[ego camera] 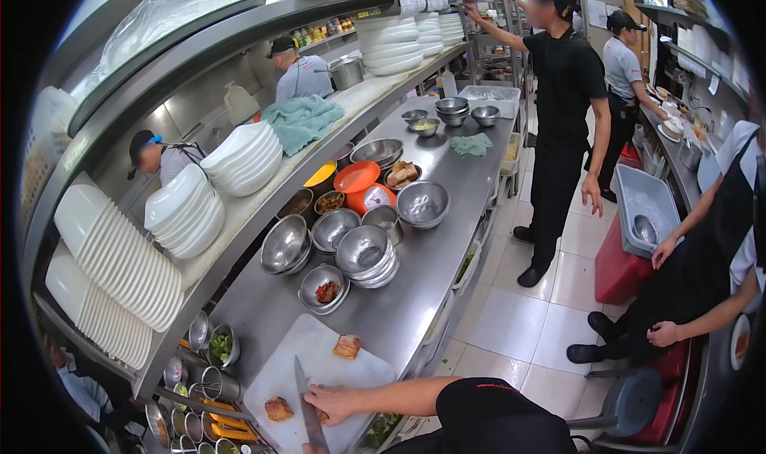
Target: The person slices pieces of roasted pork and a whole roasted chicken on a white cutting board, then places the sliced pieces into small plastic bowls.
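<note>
My right hand (pixel 329 404) lies on the cutting board with bent fingers against the flat of a large kitchen knife (pixel 309 403), and partly covers a piece of cooked meat (pixel 324 417). At the bottom edge, a small part of my left hand (pixel 315 448) shows at the knife's handle end; its grip is mostly cut off. The blade points up and slightly left across the white cutting board (pixel 299 340). One browned meat chunk (pixel 279 409) sits left of the blade, another (pixel 347 346) near the board's upper right. Beyond the board, a metal bowl (pixel 324 289) holds meat with red bits.
Stacked metal bowls (pixel 366 253), an orange kitchen scale (pixel 371 198) and a green cloth (pixel 471 144) stand along the steel counter (pixel 419 274). White dishes (pixel 119 256) fill the shelf above. A person in black (pixel 562 83) stands in the aisle; another person's hands (pixel 664 333) are at right.
</note>
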Demonstrator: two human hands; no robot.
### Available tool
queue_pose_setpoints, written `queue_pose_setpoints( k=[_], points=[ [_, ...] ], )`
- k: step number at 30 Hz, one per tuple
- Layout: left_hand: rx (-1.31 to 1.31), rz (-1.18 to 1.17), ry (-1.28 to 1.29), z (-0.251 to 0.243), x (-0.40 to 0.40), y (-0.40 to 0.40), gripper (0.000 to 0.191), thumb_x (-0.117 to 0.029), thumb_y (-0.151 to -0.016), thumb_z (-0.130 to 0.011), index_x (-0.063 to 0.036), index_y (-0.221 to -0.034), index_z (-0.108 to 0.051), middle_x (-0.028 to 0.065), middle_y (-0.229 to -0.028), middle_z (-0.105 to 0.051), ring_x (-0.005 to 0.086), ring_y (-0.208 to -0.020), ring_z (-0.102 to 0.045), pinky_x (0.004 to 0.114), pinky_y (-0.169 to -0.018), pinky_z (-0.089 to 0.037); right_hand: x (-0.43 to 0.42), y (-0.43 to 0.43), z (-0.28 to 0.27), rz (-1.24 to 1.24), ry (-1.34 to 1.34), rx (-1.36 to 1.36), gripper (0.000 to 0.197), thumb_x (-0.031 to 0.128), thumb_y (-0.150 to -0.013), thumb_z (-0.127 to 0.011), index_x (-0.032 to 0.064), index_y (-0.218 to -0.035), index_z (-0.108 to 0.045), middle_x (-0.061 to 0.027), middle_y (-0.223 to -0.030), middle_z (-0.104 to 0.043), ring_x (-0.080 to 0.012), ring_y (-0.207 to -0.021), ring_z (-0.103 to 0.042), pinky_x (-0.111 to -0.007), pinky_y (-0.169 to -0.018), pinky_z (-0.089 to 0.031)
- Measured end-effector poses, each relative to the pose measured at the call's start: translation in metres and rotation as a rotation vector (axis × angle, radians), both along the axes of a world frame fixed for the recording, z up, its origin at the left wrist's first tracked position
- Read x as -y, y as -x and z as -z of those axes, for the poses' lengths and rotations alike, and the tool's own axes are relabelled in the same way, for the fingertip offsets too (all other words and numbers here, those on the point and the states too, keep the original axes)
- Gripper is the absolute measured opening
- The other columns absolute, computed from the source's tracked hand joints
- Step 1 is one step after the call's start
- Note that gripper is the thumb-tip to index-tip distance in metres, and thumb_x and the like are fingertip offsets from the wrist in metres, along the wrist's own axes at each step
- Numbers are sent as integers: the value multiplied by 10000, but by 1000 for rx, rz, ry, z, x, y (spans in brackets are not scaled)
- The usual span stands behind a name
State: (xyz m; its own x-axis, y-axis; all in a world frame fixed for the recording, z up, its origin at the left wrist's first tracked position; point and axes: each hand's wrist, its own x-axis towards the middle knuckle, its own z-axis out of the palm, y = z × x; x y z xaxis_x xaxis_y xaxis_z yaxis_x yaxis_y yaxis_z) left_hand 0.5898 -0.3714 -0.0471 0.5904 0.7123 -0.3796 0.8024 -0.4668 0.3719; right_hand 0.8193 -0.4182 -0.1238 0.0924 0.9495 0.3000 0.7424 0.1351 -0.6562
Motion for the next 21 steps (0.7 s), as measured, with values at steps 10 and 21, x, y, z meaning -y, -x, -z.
queue_pose_setpoints(
  k=[10, 21],
  points=[
    [103, -90, -56, -36, 16, 30, 348, -299, -975, -530, -34, -1186, -607, 303, -1025, -656, 462, -974, -630, 487, -865, -471, -7, 7, -2, 37, 24, 10, 707, 190, -716, -799, 3, -1281, -418, -205, -1190, -462, -421, -1139, -528, -469, -970, -471],
    [-125, 36, 74, -68, 63, 21, 536, -391, -1005, -465, -10, -1383, -480, 342, -1165, -608, 525, -1116, -547, 545, -957, -425, 189, -127, -73, 786, -21, 69, 517, 265, -832, -745, 33, -1262, -576, -178, -1180, -575, -376, -1098, -555, -452, -939, -486]
  ],
)
